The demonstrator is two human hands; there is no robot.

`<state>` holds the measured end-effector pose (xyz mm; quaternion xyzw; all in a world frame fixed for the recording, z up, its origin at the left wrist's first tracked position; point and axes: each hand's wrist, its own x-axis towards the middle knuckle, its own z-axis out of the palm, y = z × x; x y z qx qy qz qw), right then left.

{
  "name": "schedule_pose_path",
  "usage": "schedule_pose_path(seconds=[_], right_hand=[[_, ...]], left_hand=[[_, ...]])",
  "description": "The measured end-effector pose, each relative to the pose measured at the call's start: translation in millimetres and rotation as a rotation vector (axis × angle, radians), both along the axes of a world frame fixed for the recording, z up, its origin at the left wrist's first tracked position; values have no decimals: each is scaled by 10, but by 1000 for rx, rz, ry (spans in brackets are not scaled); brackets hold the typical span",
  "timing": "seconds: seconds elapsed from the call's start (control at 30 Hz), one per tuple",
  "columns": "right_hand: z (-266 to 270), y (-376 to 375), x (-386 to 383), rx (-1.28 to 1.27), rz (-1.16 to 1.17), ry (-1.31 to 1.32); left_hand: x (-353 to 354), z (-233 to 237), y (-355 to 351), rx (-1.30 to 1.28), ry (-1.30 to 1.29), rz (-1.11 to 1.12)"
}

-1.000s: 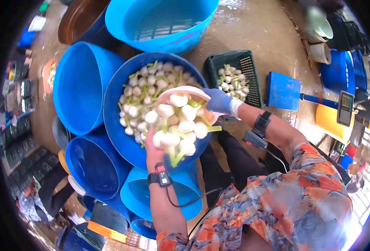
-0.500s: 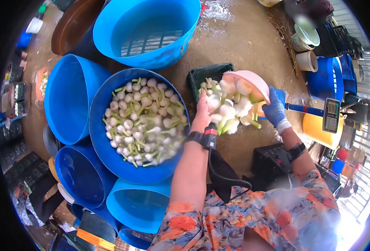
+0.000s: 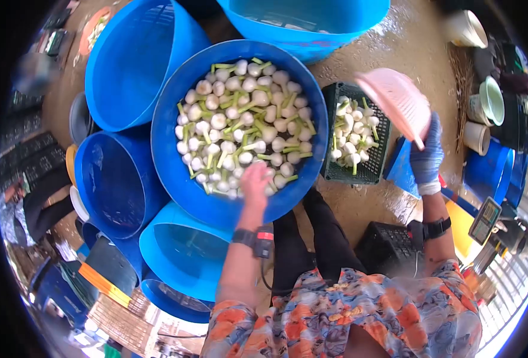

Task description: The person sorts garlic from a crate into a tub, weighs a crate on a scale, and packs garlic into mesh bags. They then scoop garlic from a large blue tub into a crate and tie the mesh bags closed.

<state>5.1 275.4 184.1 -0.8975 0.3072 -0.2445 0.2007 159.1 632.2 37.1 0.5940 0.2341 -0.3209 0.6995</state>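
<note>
A large blue tub (image 3: 167, 179) holds many white garlic bulbs (image 3: 231, 113) with trimmed green stems, sitting in what looks like water. My bare left hand (image 3: 255, 182) reaches over the near side of the tub, right at the bulbs; its fingers are stretched out, slightly blurred, with nothing visibly held. My right hand (image 3: 426, 158), in a blue glove, grips the rim of a pink plastic colander (image 3: 398, 101), which is tipped on its side. Below and left of the colander, a dark green crate (image 3: 382, 152) contains more garlic bulbs (image 3: 353, 134).
More blue tubs stand around, including a light blue one (image 3: 311, 51) at the top and a dark blue one (image 3: 117, 185) at left. A scale display (image 3: 485, 219) is at right, near a yellow container (image 3: 462, 230). A black crate (image 3: 386, 247) sits by my legs.
Garlic bulbs were tumbling from the colander over the crate; they now lie in the crate. My left hand has moved left to the tub. The view has shifted.
</note>
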Motion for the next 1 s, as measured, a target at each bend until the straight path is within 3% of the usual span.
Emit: schedule_pose_path(seconds=[0.07,0.13,0.2,0.23,0.33,0.37,0.43,0.47,0.53,0.6,0.63,0.7,0.73,0.77,0.8,0.83,0.87,0.9,0.93,1.0], right_hand=[[30,380,466,80,156,2],[9,793,1014,62,222,241],[-249,1047,1542,2,240,524],[-464,1135,1769,53,178,734],[-1279,1373,2010,117,87,939],[-1460,1427,2069,105,93,944],[-1820,1495,2105,352,100,992],[-2067,1538,2082,345,106,1005],[-2562,1613,2056,503,101,853],[-2740,1789,2132,521,142,865],[-2816,1899,2190,660,165,826],[-3122,2067,2237,862,150,754],[-3350,2136,2234,867,148,754],[-3568,2190,2245,703,267,898],[-3633,2272,2294,531,385,1030],[-3671,2379,2306,817,95,956],[-3662,2456,2322,828,91,947],[-3646,2510,2332,928,126,813],[-3608,2548,2339,1023,158,676],[-3461,2588,2381,1040,161,661]], left_hand=[[269,-295,565,357,-66,132],[525,-790,1243,496,-162,88],[804,-617,1412,707,-87,144],[920,-871,1656,783,-44,157],[1245,-1034,1833,916,-69,83],[1361,-1077,1843,908,-60,91],[1543,-1133,1861,672,-11,47],[1596,-1259,1888,556,14,27],[1675,-1462,1870,565,70,106],[1734,-1266,1804,-26,373,285],[1698,-1795,2049,-112,302,203],[1751,-1779,1884,-175,371,256],[1752,-1733,1784,-239,437,309],[1741,-1727,1740,-267,447,344],[1698,-1781,1768,-422,425,351],[1579,-2111,1861,-357,265,214],[1467,-2459,1980,-291,105,74],[1469,-2375,1943,-341,-13,34],[1396,-2309,1780,-210,-139,206],[1360,-2953,2196,122,-494,-347]])
